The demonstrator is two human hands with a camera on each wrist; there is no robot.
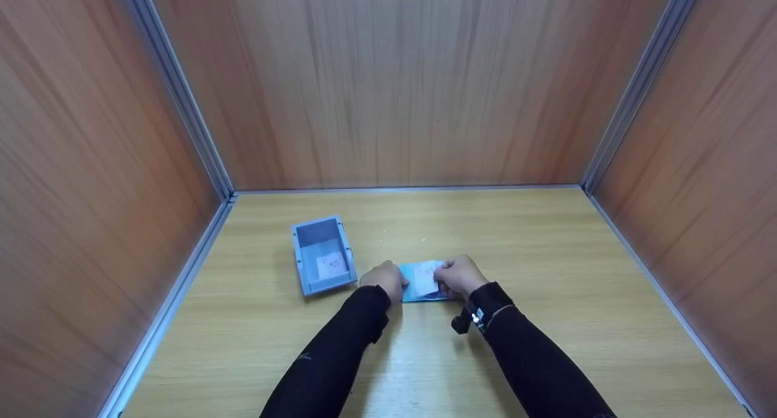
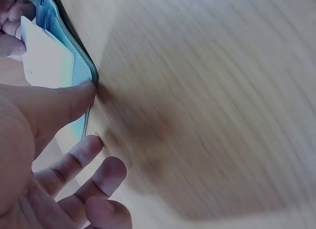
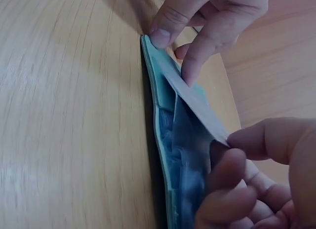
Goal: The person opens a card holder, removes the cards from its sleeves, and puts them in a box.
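A light blue wallet (image 1: 414,284) lies open on the wooden table (image 1: 546,254), with both hands at its ends. My left hand (image 1: 383,279) holds its left end, the thumb (image 2: 74,98) on the wallet's edge (image 2: 81,66) and a finger against the card. My right hand (image 1: 459,275) pinches a white card (image 1: 425,283) between thumb and fingers (image 3: 247,140). The card (image 3: 192,98) stands tilted in the wallet's (image 3: 170,155) pocket, partly out. The lower part of the card is hidden inside the wallet.
A small blue-grey bin (image 1: 323,254) stands on the table left of the wallet, with one pale card (image 1: 331,265) lying in it. Wooden walls close the table at the back and on both sides.
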